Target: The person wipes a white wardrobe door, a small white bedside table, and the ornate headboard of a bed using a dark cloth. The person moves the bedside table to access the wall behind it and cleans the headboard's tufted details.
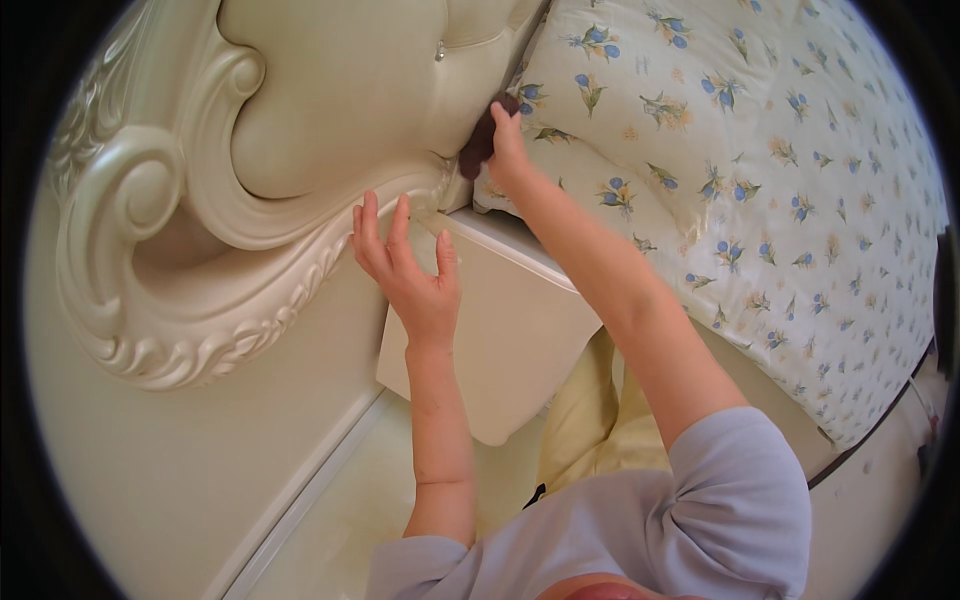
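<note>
My right hand (509, 150) grips a dark brown cloth (480, 146). The cloth lies at the lower edge of the cream tufted headboard (345, 82), beside a floral pillow (600, 135). My left hand (409, 277) is raised with its fingers spread and nothing in it. Its fingertips are close to the carved, glossy headboard frame (300, 300); whether they touch it, I cannot tell. Below both hands is a cream bedside surface with a rounded corner (502, 345).
Floral bedding (810, 247) covers the bed on the right. A crystal-like button (440, 51) sits in the headboard padding. The cream wall (247, 442) meets a pale baseboard (307, 487) at lower left. My legs in yellow trousers (585, 420) stand against the bed's side.
</note>
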### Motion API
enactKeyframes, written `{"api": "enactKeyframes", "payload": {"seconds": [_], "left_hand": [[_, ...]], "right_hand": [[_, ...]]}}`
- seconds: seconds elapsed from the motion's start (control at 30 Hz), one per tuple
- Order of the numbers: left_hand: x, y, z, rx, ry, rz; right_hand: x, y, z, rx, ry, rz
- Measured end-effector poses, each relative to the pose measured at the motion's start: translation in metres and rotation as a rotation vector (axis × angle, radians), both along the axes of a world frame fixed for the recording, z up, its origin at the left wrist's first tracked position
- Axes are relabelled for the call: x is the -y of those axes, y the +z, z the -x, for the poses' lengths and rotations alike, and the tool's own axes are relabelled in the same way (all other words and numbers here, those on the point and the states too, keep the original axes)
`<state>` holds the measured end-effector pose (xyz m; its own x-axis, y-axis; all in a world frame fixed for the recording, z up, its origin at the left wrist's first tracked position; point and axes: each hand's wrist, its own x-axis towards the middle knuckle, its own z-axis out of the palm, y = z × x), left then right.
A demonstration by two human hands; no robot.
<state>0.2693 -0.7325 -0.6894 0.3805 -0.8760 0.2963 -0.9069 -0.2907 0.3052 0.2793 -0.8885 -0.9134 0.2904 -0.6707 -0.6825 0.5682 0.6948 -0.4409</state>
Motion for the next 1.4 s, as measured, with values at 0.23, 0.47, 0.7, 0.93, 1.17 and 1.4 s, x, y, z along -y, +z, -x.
{"api": "enactKeyframes", "payload": {"seconds": [0.23, 0.47, 0.7, 0.93, 1.17, 1.4], "left_hand": [[0.011, -0.002, 0.015, -0.144, 0.068, 0.011], [-0.015, 0.006, 0.011, -0.158, 0.134, 0.06], [-0.05, 0.034, 0.006, -0.071, 0.143, 0.147], [-0.104, 0.06, 0.001, -0.06, 0.194, 0.206], [-0.123, 0.094, -0.004, -0.061, 0.203, 0.288], [-0.121, 0.117, -0.011, -0.157, 0.168, 0.417]], "right_hand": [[0.079, 0.02, 0.019, -0.42, 0.076, 0.282], [-0.058, 0.129, 0.023, -0.604, 0.162, 0.952], [-0.121, 0.177, 0.006, -0.285, 0.012, 1.024], [-0.159, 0.232, 0.001, -0.328, 0.068, 1.478], [-0.117, 0.309, -0.003, -0.288, 0.143, 1.594], [-0.165, 0.299, 0.008, -0.347, 0.011, 1.671]]}}
